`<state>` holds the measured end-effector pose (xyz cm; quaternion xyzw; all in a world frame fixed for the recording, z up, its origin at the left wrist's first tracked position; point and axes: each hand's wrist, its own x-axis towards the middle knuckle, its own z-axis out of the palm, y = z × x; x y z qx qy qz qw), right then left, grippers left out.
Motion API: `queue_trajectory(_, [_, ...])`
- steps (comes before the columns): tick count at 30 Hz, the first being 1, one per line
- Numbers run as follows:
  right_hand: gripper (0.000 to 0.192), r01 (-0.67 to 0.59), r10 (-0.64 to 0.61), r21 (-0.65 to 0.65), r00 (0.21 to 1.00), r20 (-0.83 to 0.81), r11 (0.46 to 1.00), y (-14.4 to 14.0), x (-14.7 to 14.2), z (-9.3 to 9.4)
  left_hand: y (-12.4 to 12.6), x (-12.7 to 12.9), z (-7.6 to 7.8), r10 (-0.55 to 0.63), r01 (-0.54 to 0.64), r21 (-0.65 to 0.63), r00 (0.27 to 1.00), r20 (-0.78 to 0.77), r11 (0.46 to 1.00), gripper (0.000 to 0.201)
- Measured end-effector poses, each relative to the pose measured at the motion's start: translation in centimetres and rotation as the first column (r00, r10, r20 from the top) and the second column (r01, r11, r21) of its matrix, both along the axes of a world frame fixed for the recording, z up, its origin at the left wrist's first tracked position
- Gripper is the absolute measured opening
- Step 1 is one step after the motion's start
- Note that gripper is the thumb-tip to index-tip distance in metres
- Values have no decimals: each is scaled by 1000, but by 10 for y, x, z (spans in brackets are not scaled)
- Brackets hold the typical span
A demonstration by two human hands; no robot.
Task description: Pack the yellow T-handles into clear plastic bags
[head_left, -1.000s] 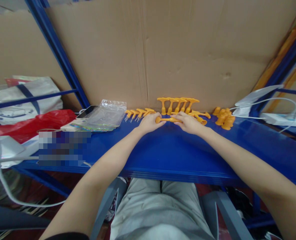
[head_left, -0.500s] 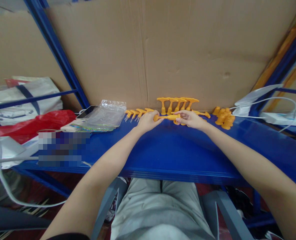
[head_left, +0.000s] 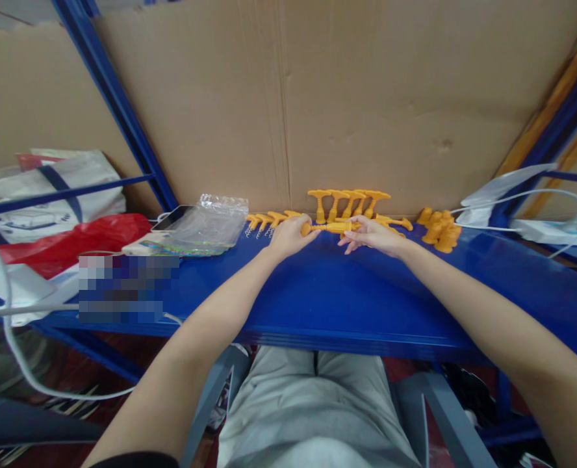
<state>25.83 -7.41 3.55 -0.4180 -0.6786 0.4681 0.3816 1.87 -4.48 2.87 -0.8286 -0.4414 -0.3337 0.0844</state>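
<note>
Over the back of the blue table, an orange plastic corkscrew (head_left: 336,227) lies level between my two hands. My left hand (head_left: 287,238) is closed around its handle end, at the left. At the other end, my right hand (head_left: 379,235) grips it with thumb and forefinger, the lower fingers spread away. Just left of my left hand lie several orange corkscrew handles (head_left: 275,218) with bare metal spirals. Behind the hands several T-shaped orange corkscrews (head_left: 347,203) stand in a row against the cardboard. Another orange piece (head_left: 401,223) lies behind my right hand, partly covered by it.
Several orange sleeve-like pieces (head_left: 439,231) are clustered at the right. Clear plastic bags (head_left: 205,227) and a red bag (head_left: 84,240) are at the left. White cables run at both sides. The blue table (head_left: 337,299) is backed by cardboard (head_left: 366,97).
The lower fingers of my right hand have spread away from the corkscrew. My left hand keeps its hold. The whole view has shifted slightly.
</note>
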Motion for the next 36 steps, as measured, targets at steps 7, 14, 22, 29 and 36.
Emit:
queue_trajectory(7, [23,2,-2,3,1000,-28,1000,-1,-3,0,-1,2,-1,-6,6,29,1000,-13,1000,27])
queue_trajectory(14, [26,114,-116,24,990,75,993,-2,-5,2,0,2,-1,-6,6,27,1000,0,1000,28])
queue_trajectory(22, [31,108,-108,128,994,-9,986,7,1,-4,-4,3,1,-17,17,16,1000,13,1000,27])
queue_trajectory(29, [29,121,-127,119,991,41,985,1,-2,1,-5,3,1,-18,19,44,1000,-9,999,27])
queue_trajectory(36, [21,173,-173,59,985,-10,983,3,-3,0,-2,5,1,9,-9,13,1000,-19,1000,29])
